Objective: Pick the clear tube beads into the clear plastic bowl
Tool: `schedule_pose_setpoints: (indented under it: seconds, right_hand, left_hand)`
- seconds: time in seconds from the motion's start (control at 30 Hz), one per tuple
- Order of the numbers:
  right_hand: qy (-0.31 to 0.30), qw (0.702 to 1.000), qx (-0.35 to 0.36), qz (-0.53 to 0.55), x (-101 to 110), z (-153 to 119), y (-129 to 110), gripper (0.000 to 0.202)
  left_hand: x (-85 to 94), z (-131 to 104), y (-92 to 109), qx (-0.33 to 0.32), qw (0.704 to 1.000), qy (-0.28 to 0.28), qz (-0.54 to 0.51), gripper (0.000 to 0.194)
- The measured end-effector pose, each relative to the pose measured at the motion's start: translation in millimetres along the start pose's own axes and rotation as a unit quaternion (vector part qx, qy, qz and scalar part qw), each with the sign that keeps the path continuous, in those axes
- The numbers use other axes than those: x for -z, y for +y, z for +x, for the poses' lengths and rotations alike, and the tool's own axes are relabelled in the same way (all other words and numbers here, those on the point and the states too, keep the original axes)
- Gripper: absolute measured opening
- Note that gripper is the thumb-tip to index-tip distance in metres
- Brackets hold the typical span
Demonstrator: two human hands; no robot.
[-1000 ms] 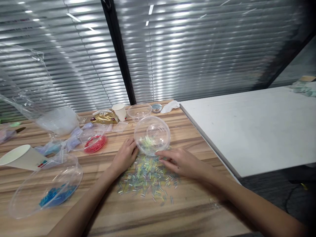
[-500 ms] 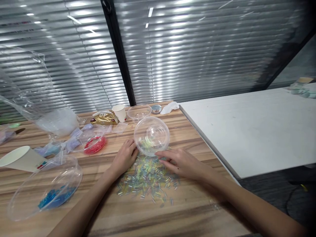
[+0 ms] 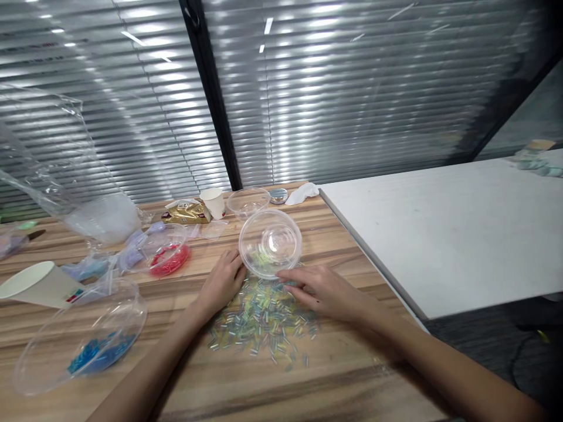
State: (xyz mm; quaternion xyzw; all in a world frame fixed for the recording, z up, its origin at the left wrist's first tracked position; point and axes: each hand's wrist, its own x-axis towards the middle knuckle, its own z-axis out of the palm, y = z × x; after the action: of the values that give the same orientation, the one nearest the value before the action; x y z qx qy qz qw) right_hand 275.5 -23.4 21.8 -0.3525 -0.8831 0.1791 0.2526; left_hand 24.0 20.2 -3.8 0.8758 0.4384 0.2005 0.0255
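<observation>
A clear plastic bowl (image 3: 281,234) is tilted with its mouth toward me, and some pale beads sit in its lower left part. At its left rim is my left hand (image 3: 223,280), fingers curled closed against the edge; the fingertips are partly hidden. My right hand (image 3: 319,288) reaches the near rim from the right, index finger stretched out on the edge and thumb apart below. Under and in front of both hands spreads a pile of small tube beads (image 3: 264,322) in pale yellow, green and blue, loose on the wooden table (image 3: 246,390).
On the left lie a tipped clear bowl with blue beads (image 3: 99,351), a container with red beads (image 3: 170,259) and a white paper cup (image 3: 39,284). Behind are a gold tissue pack (image 3: 187,212), another paper cup (image 3: 213,203) and a clear bowl (image 3: 248,202). A white table (image 3: 440,234) adjoins at right.
Both hands and the tilted bowl stay almost in the same place. The view has shifted very slightly.
</observation>
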Motion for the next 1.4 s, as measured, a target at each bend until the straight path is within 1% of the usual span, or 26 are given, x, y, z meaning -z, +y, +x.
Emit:
schedule_pose_setpoints:
  seconds: [0.57, 0.7, 0.87, 1.4]
  right_hand:
    - [-0.019, 1.0, -0.006, -0.006, 1.7, 0.6, -1.5, 0.028]
    - [-0.024, 1.0, -0.007, -0.01, 2.0, 1.0, -1.2, 0.028]
    - [-0.025, 1.0, -0.009, -0.013, 1.8, 0.5, -1.0, 0.029]
    - [-0.024, 1.0, 0.004, -0.02, 0.4, -0.5, 0.1, 0.028]
  left_hand:
    - [-0.8, -1.0, -0.4, 0.007, 1.0, 0.005, -0.002, 0.021]
    - [-0.9, -1.0, -0.7, 0.008, 1.0, -0.002, 0.001, 0.02]
    - [-1.3, -0.8, -1.4, 0.009, 1.0, -0.008, 0.003, 0.019]
    - [-0.4, -0.3, 0.3, 0.01, 1.0, 0.001, -0.004, 0.021]
